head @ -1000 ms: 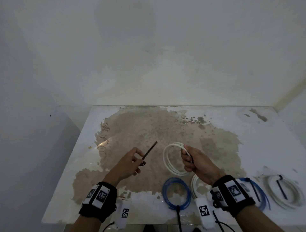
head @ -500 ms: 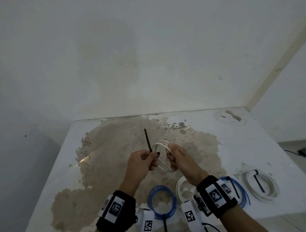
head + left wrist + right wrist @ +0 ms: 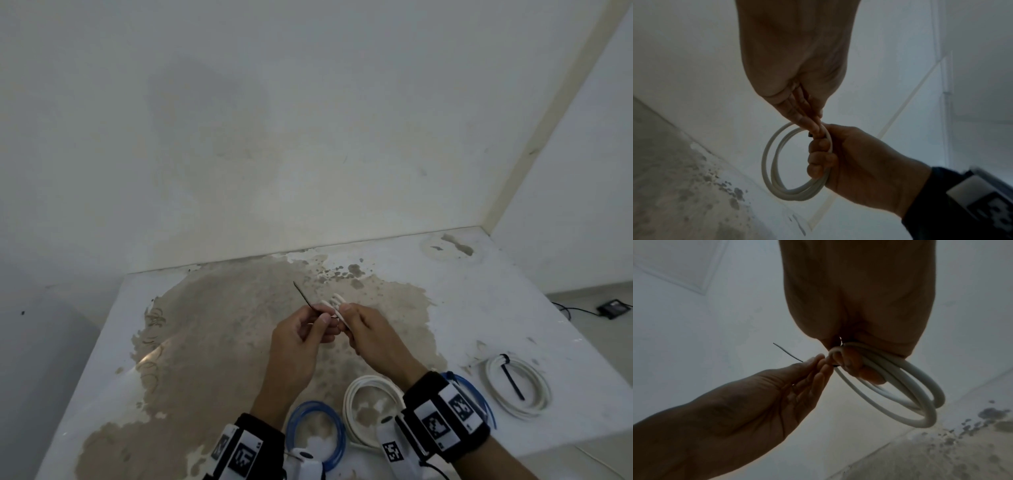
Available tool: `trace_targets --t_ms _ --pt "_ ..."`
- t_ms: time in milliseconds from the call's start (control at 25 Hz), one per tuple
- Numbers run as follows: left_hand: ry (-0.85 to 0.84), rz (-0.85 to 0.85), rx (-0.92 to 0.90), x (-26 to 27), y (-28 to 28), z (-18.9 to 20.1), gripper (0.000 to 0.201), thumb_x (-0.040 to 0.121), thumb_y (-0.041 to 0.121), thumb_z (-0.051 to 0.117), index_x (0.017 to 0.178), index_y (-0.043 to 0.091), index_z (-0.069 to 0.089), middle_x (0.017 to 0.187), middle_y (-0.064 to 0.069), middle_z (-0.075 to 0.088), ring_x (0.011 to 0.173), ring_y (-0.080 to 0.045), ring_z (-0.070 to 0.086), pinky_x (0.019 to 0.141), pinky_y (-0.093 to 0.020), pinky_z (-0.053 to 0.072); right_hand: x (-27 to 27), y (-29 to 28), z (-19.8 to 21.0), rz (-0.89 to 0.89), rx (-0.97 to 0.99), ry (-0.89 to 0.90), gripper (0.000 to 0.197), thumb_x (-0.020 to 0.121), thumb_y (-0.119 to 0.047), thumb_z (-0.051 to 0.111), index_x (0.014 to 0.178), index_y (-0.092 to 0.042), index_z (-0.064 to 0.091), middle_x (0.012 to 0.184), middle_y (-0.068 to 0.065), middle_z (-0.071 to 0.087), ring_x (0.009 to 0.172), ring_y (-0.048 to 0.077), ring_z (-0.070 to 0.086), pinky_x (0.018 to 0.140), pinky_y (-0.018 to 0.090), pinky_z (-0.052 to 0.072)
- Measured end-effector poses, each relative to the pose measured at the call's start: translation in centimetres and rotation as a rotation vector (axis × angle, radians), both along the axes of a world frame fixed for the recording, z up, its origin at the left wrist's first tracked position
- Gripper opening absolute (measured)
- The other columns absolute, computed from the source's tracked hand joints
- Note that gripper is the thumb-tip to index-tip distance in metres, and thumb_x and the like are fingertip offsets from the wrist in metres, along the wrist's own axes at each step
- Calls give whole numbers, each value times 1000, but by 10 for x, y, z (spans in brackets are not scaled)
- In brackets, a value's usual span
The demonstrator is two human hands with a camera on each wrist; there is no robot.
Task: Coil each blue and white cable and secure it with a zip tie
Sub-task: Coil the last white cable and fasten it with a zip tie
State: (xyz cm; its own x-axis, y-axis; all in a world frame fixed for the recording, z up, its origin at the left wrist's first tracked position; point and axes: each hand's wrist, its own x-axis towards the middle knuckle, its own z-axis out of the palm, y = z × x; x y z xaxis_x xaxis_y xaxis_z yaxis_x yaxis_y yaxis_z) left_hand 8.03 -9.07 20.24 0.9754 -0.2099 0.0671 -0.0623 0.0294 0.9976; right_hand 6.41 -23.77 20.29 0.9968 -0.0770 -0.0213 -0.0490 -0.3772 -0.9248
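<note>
My right hand [image 3: 346, 317] grips a small coil of white cable [image 3: 334, 303] above the stained table; its loops [image 3: 920, 402] hang from the curled fingers [image 3: 851, 363]. My left hand [image 3: 322, 317] pinches a thin black zip tie [image 3: 303, 295] right beside the coil, its tail pointing up and away to the left. The tie's head end [image 3: 809, 134] shows as a dark bit at my left fingertips [image 3: 813, 128], touching the coil [image 3: 772, 162]. Whether the tie passes round the cable is hidden by the fingers.
On the table [image 3: 513, 308] near its front edge lie a blue coil [image 3: 317, 431], a white coil [image 3: 368, 411], another blue coil [image 3: 479, 397] partly under my right wrist, and a white coil [image 3: 519, 387] with a black tie at the right. Walls stand close behind and right.
My hands came together: the left brought the zip tie from apart on the left up against the coil. The coil has turned edge-on and both hands have risen off the table.
</note>
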Motion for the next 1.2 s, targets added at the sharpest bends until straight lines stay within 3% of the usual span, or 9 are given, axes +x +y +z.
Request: trace_targets --t_ms 200,280,360,520,640,800,880,1080,1200 --pt "12 41 -41 -5 -13 -2 17 96 5 56 98 13 71 89 -3 77 90 -15 73 79 -24 56 -3 -8 6 -75 -202 -84 41 106 -29 42 70 -26 60 57 -4 47 52 7 42 53 19 34" --pt "27 33 -48 -6 -18 3 16 96 9 57 99 13 72 91 -2 77 93 -10 71 80 -17 52 -3 -10 6 -104 -95 -89 46 106 -29 43 64 -36 60 53 -6 40 49 7 35 52 21 30" --pt "54 -17 -44 -4 -23 8 17 96 10 56 100 14 72 92 -1 77 93 -5 70 78 -11 49 -4 -12 5 -148 96 -66 42 106 -30 43 71 -26 67 53 -3 40 52 12 37 53 26 34" --pt "19 -99 24 2 -27 10 21 96 8 57 102 21 72 95 1 76 99 -8 68 82 -23 51 -7 -10 5 -191 271 -9 38 108 -29 40 90 -14 71 50 -10 47 51 13 38 49 24 35" --pt "-168 -97 246 5 -21 7 30 90 13 64 114 31 60 100 12 67 97 -7 62 77 -28 47 -6 -14 8 -176 232 -50 41 107 -32 41 92 -4 67 54 -6 37 53 15 33 50 25 32" --pt "-612 -199 644 31 4 13 69 86 30 61 147 32 30 149 19 31 142 -4 25 114 -24 21 -9 -24 17 -56 142 -59 42 106 -36 40 92 -11 70 56 -4 31 50 15 28 50 25 27" --pt "-634 -379 702 42 7 21 68 93 39 49 153 36 17 152 30 16 147 0 10 115 -22 10 -10 -28 22 13 133 -34 43 106 -39 40 87 -13 69 59 2 32 52 18 28 51 30 28" --pt "-610 -472 652 46 -7 18 48 96 59 30 135 32 41 109 23 41 94 -1 53 80 -18 42 -9 -31 32 77 210 50 45 105 -39 43 64 -23 55 58 -5 35 58 26 27 57 41 30" --pt "-621 -438 644 40 -13 14 52 91 69 33 127 33 43 106 18 49 79 -5 56 69 -24 49 -11 -33 34 71 189 55 45 106 -39 41 82 -11 67 60 -1 38 59 26 33 57 38 33"
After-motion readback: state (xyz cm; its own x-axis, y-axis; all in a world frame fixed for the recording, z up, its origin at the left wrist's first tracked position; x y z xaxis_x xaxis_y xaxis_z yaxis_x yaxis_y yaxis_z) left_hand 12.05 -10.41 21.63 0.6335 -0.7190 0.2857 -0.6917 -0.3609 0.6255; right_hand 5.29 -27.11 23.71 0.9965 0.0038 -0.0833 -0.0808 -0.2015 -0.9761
